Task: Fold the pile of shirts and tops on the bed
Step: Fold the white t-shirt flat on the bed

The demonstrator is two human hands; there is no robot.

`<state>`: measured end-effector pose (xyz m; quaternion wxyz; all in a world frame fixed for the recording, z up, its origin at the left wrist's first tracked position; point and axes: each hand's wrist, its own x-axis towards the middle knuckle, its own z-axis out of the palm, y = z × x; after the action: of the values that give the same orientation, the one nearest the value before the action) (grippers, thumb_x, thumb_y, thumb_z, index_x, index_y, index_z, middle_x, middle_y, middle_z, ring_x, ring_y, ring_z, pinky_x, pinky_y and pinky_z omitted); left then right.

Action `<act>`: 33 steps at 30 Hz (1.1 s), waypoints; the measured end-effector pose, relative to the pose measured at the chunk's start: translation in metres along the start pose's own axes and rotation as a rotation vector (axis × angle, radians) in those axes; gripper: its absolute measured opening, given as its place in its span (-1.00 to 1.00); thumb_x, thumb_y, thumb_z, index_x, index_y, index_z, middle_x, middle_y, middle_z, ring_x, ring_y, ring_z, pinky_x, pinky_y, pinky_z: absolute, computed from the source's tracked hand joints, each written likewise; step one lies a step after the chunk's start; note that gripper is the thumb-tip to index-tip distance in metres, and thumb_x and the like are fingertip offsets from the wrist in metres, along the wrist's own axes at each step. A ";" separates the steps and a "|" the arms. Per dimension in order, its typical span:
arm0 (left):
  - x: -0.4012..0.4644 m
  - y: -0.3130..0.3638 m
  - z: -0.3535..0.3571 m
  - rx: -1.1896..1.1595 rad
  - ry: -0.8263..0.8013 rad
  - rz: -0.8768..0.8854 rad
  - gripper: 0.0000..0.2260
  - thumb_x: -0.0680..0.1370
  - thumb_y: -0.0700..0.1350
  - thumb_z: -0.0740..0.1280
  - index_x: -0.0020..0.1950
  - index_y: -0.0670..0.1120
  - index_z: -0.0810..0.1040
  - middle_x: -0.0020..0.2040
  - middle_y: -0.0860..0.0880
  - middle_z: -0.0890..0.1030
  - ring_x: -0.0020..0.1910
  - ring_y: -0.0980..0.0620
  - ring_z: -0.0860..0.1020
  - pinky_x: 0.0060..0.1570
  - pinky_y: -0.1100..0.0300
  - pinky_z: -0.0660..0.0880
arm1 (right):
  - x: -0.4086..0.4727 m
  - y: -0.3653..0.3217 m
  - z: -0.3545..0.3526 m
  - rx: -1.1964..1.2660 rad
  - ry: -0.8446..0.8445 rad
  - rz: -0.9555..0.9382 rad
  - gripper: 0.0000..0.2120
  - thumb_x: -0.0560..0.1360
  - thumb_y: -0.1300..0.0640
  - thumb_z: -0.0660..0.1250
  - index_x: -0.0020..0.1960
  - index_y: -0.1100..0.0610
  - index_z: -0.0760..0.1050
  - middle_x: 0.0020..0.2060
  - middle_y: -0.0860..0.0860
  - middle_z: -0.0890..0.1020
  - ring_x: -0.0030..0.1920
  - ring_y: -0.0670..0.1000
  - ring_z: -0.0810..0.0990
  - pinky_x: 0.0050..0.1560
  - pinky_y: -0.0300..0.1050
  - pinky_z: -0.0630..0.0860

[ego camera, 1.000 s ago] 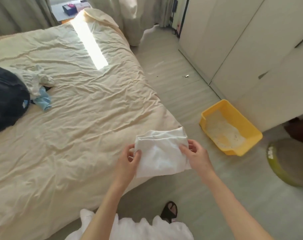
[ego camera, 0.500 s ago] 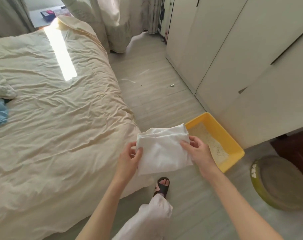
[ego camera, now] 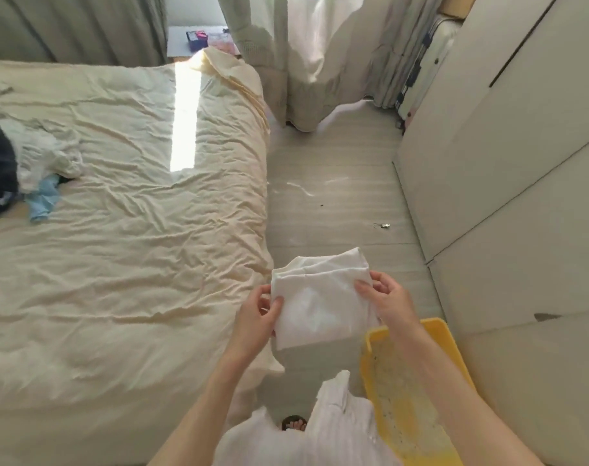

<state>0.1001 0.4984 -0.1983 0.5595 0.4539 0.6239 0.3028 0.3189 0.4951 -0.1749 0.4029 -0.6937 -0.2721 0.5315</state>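
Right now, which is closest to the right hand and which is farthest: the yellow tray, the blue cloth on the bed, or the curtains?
From the right hand:
1. Yellow tray, on the floor just below the hand.
2. Curtains, at the far end of the room, ahead.
3. Blue cloth, far left on the bed.
Curtains and cloth are close to call.

One bed (ego camera: 118, 230). Two hands, left (ego camera: 256, 319) and right (ego camera: 392, 302), holding one folded white top (ego camera: 320, 304) just off the bed's corner. One pile (ego camera: 24, 166) on the bed's far-left side; count within it unclear. One yellow tray (ego camera: 417, 395) on the floor right of the bed. One sandalled foot (ego camera: 293, 424) showing.
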 end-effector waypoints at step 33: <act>0.336 0.008 -0.052 -0.734 0.971 -0.576 -0.88 0.59 -0.11 0.24 0.12 -0.04 0.41 0.06 -0.14 0.56 -0.05 -0.07 0.59 -0.18 0.06 0.60 | 0.435 -0.160 0.343 -0.941 -0.997 -0.005 -0.83 0.49 0.23 0.34 0.01 -0.01 0.55 -0.17 -0.04 0.63 -0.14 -0.01 0.58 -0.17 -0.16 0.45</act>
<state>0.0641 0.8132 -0.3232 0.3919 -0.1379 0.7575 0.5035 0.1237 1.0221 -0.3024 -0.1136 -0.4667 -0.6288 0.6115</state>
